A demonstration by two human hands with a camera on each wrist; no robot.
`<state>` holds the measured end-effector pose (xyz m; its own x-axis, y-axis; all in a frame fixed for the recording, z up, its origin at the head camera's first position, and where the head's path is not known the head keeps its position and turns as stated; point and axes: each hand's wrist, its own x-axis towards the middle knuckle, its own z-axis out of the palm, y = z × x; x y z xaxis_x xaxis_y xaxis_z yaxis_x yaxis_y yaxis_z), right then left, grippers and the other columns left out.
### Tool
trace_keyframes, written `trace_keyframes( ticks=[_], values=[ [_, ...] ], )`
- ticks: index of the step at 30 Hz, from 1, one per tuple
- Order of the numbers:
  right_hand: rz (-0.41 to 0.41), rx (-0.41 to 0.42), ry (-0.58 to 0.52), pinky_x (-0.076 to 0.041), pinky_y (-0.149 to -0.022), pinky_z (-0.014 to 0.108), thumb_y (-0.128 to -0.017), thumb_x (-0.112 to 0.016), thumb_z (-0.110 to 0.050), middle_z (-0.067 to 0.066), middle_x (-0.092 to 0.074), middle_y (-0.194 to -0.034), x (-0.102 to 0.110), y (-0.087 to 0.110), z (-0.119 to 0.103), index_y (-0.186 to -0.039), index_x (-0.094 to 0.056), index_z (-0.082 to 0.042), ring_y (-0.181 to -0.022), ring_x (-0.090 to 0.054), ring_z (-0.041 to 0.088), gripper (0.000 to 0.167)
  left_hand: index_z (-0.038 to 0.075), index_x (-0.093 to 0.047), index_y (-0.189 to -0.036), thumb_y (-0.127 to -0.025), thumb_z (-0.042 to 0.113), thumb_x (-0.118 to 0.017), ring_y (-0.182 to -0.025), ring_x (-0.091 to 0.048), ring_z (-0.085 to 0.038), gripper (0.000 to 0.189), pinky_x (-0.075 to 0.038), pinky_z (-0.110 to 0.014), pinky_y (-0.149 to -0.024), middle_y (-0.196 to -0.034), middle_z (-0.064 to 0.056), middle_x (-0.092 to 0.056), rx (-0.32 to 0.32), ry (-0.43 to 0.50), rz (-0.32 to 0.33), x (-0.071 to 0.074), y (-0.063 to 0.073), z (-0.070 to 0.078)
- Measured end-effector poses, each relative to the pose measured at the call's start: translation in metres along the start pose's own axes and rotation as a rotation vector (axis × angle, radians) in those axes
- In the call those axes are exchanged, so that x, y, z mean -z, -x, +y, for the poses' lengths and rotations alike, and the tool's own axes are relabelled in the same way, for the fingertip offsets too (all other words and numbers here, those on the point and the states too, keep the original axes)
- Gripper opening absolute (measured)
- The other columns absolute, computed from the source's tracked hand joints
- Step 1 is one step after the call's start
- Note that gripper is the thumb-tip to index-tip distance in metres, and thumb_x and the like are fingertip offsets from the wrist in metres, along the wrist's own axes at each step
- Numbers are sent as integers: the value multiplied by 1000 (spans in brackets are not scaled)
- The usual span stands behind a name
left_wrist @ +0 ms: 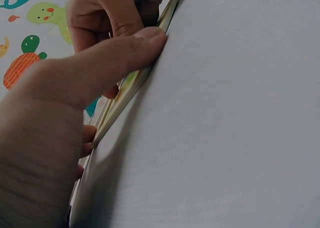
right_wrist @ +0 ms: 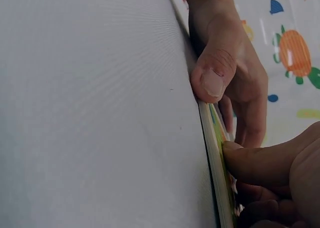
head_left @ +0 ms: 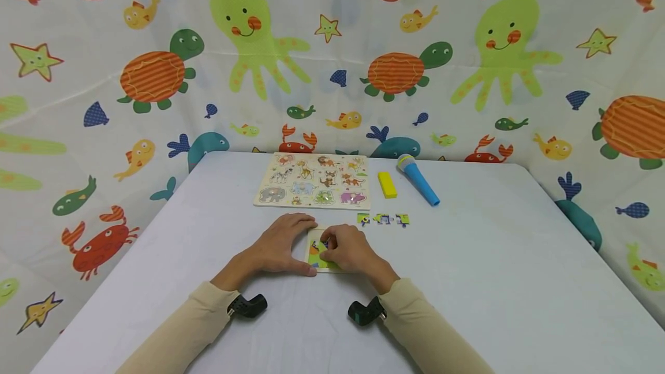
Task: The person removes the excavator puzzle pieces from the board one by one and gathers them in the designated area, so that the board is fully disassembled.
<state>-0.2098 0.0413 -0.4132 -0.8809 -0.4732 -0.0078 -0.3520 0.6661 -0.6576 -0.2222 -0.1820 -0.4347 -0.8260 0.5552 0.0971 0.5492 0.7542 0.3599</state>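
Observation:
A small jigsaw puzzle board (head_left: 319,266) with a pale wooden rim and a green and orange picture lies on the table before the person. The left hand (head_left: 286,245) holds its left side, thumb at the near corner and fingertips by the far edge. Over the board's right part, the right hand (head_left: 349,248) has its fingers bent and pinches what looks like a puzzle piece (head_left: 325,243), mostly covered by the fingers. In the right wrist view the right thumb (right_wrist: 260,163) touches the picture surface. Three loose puzzle pieces (head_left: 383,219) lie in a row just beyond.
An animal peg puzzle (head_left: 312,180) lies at the back of the white table (head_left: 493,247). Right of it are a yellow block (head_left: 387,184) and a blue toy microphone (head_left: 418,180). A curtain with sea animals (head_left: 322,74) hangs behind.

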Motion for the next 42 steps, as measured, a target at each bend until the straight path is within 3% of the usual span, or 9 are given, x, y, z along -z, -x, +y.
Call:
trace_keyframes(
  ticks=[12,24,33,42],
  values=[
    [-43,16,61,-42,-65,26,-92,-76,-19,-2,-57,-79,3,-1,-2,-114,-65,-8,-70,-51,13,27,18,-51,-148,-66,81,-72,-146,-33,-26,106,-27,-51,-121,-154,1,-44,-12,-10,11,1,-1,-2],
    [-18,36,90,-44,-69,29,-95,-72,-18,-3,-56,-83,-2,3,-4,-117,-56,-12,-74,-53,14,28,17,-52,-148,-66,77,-75,-145,-35,-26,103,-27,-51,-121,-153,0,-45,-19,-7,18,4,-1,0],
    [60,27,35,-47,-77,31,-93,-74,-17,-4,-56,-93,-6,8,-3,-109,-56,-16,-84,-54,15,24,17,-51,-148,-66,78,-74,-146,-34,-26,105,-26,-52,-121,-154,0,-44,-9,0,9,2,0,0],
    [89,28,15,-44,-67,27,-96,-70,-16,-5,-57,-83,-8,11,-3,-102,-62,-15,-76,-53,13,11,17,-52,-148,-66,79,-73,-145,-34,-26,105,-27,-52,-121,-153,0,-45,-13,-3,12,-1,0,1]
  ],
)
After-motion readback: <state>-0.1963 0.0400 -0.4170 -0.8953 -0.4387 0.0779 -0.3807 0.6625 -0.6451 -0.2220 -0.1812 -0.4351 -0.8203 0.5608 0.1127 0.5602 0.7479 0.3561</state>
